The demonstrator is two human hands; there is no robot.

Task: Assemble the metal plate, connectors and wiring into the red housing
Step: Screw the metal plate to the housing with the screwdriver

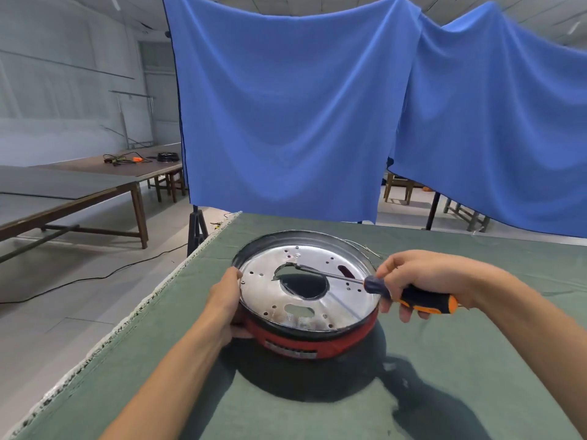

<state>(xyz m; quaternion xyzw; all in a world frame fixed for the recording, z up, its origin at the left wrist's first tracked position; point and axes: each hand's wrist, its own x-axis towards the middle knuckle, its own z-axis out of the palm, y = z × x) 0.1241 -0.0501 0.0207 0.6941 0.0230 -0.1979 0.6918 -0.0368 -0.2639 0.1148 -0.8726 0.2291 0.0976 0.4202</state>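
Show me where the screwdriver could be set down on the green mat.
Bare mat lies right of the red housing, beyond the right hand and screwdriver, and in front, between both forearms. Crowded: the left side, where the left hand grips the housing near the mat edge.

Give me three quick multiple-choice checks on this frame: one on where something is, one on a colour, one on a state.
1. Where does the screwdriver tip point?
A. at the edge of the metal plate's big centre hole
B. at the green table cover
C. at the blue curtain

2. What colour is the housing?
A. yellow
B. red
C. white

3. What is the left hand doing?
A. hanging idle
B. holding a wire
C. gripping the housing's rim

Answers:
1 A, the shaft ends at the hole's edge.
2 B, the red wall shows under the plate.
3 C, its fingers wrap the left rim while the right hand holds the screwdriver.
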